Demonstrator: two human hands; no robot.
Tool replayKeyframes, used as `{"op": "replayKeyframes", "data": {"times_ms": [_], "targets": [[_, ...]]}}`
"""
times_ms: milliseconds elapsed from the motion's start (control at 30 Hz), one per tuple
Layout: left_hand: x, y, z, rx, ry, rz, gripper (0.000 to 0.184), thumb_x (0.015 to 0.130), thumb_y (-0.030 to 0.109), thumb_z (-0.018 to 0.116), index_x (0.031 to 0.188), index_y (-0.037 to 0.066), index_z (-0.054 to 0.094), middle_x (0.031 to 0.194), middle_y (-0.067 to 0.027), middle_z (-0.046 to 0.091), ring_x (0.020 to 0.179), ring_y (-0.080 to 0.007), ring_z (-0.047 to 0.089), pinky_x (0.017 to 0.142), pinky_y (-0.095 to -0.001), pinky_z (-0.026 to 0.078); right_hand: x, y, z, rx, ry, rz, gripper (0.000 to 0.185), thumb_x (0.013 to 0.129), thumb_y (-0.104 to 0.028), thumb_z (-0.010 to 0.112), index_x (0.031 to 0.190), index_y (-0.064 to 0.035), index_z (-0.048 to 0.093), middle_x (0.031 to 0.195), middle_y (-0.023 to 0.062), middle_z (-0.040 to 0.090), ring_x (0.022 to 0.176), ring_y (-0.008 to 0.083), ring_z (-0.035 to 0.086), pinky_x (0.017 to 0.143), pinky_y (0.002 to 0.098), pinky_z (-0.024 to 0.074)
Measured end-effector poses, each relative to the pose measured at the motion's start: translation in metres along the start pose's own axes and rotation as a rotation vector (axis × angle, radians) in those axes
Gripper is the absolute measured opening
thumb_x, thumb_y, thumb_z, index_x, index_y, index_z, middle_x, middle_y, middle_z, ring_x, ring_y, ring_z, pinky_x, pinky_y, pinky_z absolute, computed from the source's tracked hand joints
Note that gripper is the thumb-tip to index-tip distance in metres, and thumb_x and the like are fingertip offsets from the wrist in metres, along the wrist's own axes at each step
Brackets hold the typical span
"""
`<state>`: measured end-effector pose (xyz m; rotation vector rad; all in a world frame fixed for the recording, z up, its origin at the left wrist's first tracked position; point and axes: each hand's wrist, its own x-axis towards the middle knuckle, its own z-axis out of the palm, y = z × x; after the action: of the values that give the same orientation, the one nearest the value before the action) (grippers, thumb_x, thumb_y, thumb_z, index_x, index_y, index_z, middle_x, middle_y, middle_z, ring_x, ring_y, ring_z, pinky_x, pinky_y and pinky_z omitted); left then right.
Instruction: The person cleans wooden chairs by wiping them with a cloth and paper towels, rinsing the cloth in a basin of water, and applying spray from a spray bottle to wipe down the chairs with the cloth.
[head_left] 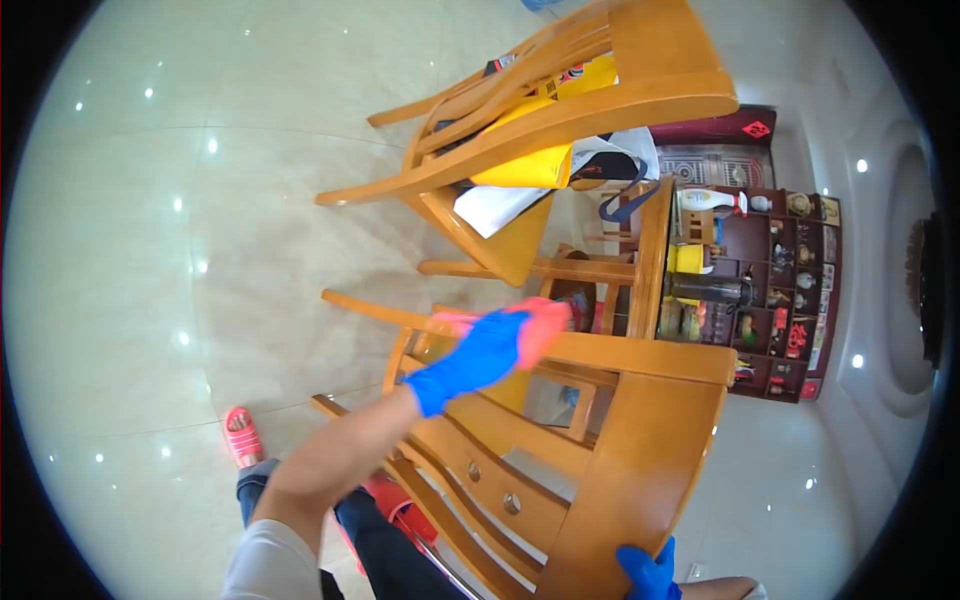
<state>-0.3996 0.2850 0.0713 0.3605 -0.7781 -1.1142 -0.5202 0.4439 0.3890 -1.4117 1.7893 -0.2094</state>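
Note:
The view is turned on its side, with the floor at left. My left hand (470,362), in a blue glove, closes around a bunched pinkish-red cloth (545,330). The cloth presses along the side post of a wooden chair (655,440) and is slightly blurred. At the bottom edge, my right hand (650,572), also gloved in blue, grips the top rail of the same chair's back. Its fingers are partly hidden. Slats and two round holes show in this chair's back.
A second wooden chair (650,95) carries yellow and white bags (525,168). Beyond it, a wooden table (652,250) bears a spray bottle (710,200) and a dark bottle (705,290). Shelves (800,250) stand behind. A red object (410,515) lies near my legs on the tiled floor (130,300).

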Motion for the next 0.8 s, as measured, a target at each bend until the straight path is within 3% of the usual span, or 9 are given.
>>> {"op": "replayKeyframes", "data": {"times_ms": [33, 100, 200, 267, 333, 533, 600, 733, 800], "targets": [[0.009, 0.031, 0.032, -0.164, 0.135, -0.009, 0.042, 0.081, 0.006, 0.052, 0.123, -0.001, 0.047, 0.122, -0.0171, 0.051, 0.115, -0.0259, 0.047, 0.098, -0.0347, 0.035, 0.003, -0.002, 0.005, -0.045, 0.031, -0.05, 0.034, 0.086, -0.008, 0.054, 0.117, -0.0102, 0.043, 0.087, 0.0016, 0.053, 0.072, 0.0069, 0.048, 0.057, 0.0221, 0.0397], [0.025, 0.094, 0.072, 0.688, 0.12, 0.157, 0.039, 0.075, 0.003, 0.058, 0.112, -0.004, 0.049, 0.104, -0.0191, 0.054, 0.1, -0.0312, 0.052, 0.089, -0.0387, 0.039, 0.001, -0.005, 0.0, -0.005, -0.095, -0.058, 0.032, 0.085, -0.007, 0.054, 0.116, -0.0089, 0.045, 0.088, 0.0011, 0.054, 0.073, 0.0068, 0.048, 0.058, 0.0215, 0.0405], [0.048, 0.11, 0.08, 0.695, 0.019, 0.251, 0.033, 0.072, 0.003, 0.06, 0.103, -0.001, 0.048, 0.091, -0.0174, 0.052, 0.087, -0.0325, 0.052, 0.078, -0.0405, 0.041, 0.005, -0.019, 0.01, -0.103, -0.051, 0.009, 0.029, 0.084, -0.007, 0.055, 0.112, -0.0065, 0.05, 0.089, 0.0007, 0.054, 0.073, 0.0072, 0.049, 0.06, 0.0221, 0.0417], [0.03, 0.052, 0.056, 0.475, 0.173, 0.314, 0.033, 0.072, 0.007, 0.062, 0.101, 0.003, 0.048, 0.09, -0.0159, 0.053, 0.086, -0.0319, 0.053, 0.073, -0.0399, 0.042, 0.007, -0.025, 0.022, -0.032, 0.022, -0.052, 0.026, 0.083, -0.007, 0.056, 0.108, -0.0042, 0.054, 0.087, 0.0, 0.055, 0.072, 0.0068, 0.049, 0.059, 0.0221, 0.0413], [-0.003, 0.002, 0.021, 0.553, 0.277, 0.205, 0.026, 0.071, 0.011, 0.062, 0.092, 0.003, 0.05, 0.084, -0.0152, 0.054, 0.077, -0.0343, 0.055, 0.065, -0.0404, 0.043, 0.007, -0.025, 0.023, -0.026, 0.02, -0.047, 0.026, 0.082, -0.007, 0.055, 0.109, -0.0037, 0.053, 0.087, -0.0002, 0.055, 0.07, 0.0066, 0.049, 0.058, 0.0222, 0.0404], [-0.001, 0.043, 0.024, 0.684, 0.228, 0.187, 0.035, 0.067, 0.017, 0.07, 0.09, 0.004, 0.047, 0.086, -0.0147, 0.053, 0.08, -0.0335, 0.054, 0.071, -0.0413, 0.042, 0.008, -0.025, 0.018, -0.047, -0.042, -0.038, 0.026, 0.082, -0.005, 0.055, 0.107, -0.0034, 0.054, 0.084, -0.0002, 0.055, 0.069, 0.0066, 0.049, 0.056, 0.0222, 0.0397], [0.025, 0.087, 0.047, 0.778, 0.155, 0.404, 0.036, 0.066, 0.018, 0.071, 0.09, 0.005, 0.048, 0.079, -0.0144, 0.053, 0.072, -0.0334, 0.055, 0.064, -0.0417, 0.044, 0.003, -0.022, 0.016, -0.054, 0.001, -0.003, 0.025, 0.082, -0.005, 0.055, 0.106, -0.0037, 0.054, 0.083, -0.0003, 0.055, 0.068, 0.0068, 0.049, 0.056, 0.0221, 0.0394], [0.035, 0.089, 0.033, 0.896, 0.06, 0.309, 0.029, 0.068, 0.021, 0.069, 0.084, 0.006, 0.051, 0.071, -0.0132, 0.054, 0.064, -0.0317, 0.056, 0.057, -0.0408, 0.044, 0.007, -0.026, 0.022, -0.044, 0.015, -0.01, 0.022, 0.081, -0.006, 0.054, 0.103, -0.0047, 0.056, 0.08, -0.0005, 0.055, 0.066, 0.0068, 0.048, 0.054, 0.0216, 0.0381], [0.038, 0.09, 0.015, 0.7, -0.087, 0.269, 0.022, 0.071, 0.023, 0.066, 0.082, 0.007, 0.056, 0.068, -0.0126, 0.057, 0.061, -0.0316, 0.057, 0.053, -0.0379, 0.046, 0.006, -0.027, 0.027, -0.045, 0.052, -0.029, 0.02, 0.081, -0.006, 0.054, 0.101, -0.0052, 0.056, 0.078, -0.0011, 0.054, 0.064, 0.0064, 0.047, 0.052, 0.0213, 0.037]]}}
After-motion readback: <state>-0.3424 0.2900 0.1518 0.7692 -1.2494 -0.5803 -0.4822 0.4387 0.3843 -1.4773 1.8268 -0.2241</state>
